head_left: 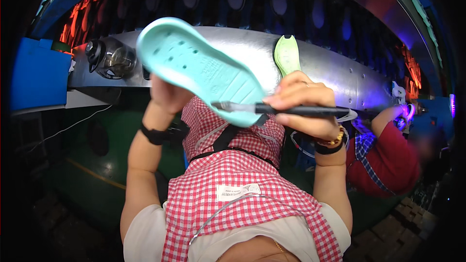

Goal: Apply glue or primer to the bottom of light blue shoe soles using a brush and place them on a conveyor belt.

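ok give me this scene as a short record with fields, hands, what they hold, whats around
left hand: holds a mint green shoe sole from behind, raised
right hand: grips a black-handled tool, its tip on the sole's lower edge
clothing: red checked apron
behind: curved metal conveyor carrying a light green sole
right side: another person's red sleeve

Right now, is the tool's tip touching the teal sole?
Touching. The head view shows the tool, held in the right hand, with its grey tip laid against the lower edge of the teal sole, no gap visible. The left hand holds the sole.
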The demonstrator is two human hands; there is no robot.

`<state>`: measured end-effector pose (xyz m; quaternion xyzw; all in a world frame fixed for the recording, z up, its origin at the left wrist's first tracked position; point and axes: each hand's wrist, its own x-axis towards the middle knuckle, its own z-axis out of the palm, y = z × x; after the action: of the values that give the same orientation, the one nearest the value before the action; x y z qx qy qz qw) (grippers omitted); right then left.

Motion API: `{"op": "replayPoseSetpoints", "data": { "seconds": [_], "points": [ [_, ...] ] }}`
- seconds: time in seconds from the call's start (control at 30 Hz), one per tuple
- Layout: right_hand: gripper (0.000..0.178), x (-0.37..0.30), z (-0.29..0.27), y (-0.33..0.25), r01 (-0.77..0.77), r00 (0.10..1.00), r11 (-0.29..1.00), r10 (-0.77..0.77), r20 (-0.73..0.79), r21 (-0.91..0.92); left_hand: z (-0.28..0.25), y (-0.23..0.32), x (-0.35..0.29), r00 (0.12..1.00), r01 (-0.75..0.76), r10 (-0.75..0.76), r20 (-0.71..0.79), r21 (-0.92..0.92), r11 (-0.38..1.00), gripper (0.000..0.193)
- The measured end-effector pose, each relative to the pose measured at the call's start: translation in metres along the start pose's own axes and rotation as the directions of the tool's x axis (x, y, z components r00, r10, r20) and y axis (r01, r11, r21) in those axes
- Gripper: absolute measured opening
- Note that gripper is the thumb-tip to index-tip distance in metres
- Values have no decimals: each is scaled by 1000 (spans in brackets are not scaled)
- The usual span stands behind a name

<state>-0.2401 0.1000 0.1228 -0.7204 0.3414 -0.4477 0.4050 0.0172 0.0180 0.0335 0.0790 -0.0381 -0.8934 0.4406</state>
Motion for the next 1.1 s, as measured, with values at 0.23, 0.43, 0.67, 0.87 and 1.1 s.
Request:
{"op": "replayPoseSetpoints", "data": {
  "seconds": [0.23, 0.43, 0.67, 0.87, 1.1],
  "points": [
    [17, 15, 25, 46, -326, 909, 937, 348, -228, 128, -2, -51, 16, 994, 75, -60, -88, 170, 983, 83],
    [16, 3, 51, 27, 53, 999, 952, -53, 9, -303, -3, -35, 23, 906, -243, 351, -236, 389, 889, 82],
    [19, 29, 28, 20, -82, 988, 977, 54, -144, -199, 18, -42, 14, 964, -248, 266, -29, 275, 929, 81],
    [22, 17, 30, 16, -87, 984, 983, 58, 171, 164, 20, -21, 16, 899, -383, 434, -59, 374, 845, 82],
    [21, 14, 22, 27, -129, 979, 958, 81, 189, 257, 37, -11, 16, 808, -466, 579, -110, 482, 742, 83]
  ]
}}
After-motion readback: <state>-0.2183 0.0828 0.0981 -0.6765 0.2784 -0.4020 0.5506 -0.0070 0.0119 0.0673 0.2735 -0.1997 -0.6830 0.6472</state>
